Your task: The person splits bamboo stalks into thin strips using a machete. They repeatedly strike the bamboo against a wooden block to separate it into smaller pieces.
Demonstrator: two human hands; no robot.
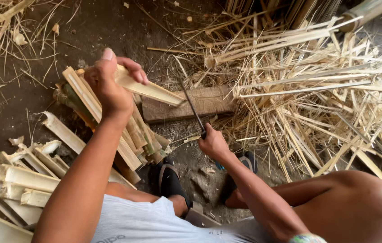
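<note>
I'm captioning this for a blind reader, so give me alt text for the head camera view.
Seen from above, a person's left hand grips a split bamboo piece while the right hand holds a thin blade against its end over a wooden block. Cut bamboo slats lie on the left, thin strips on the right.

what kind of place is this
Probably a rough bamboo-splitting workshop with a dirt floor. The left hand holds a bamboo slat over a wooden block, the right hand grips a knife, and split strips are heaped nearby.
</note>
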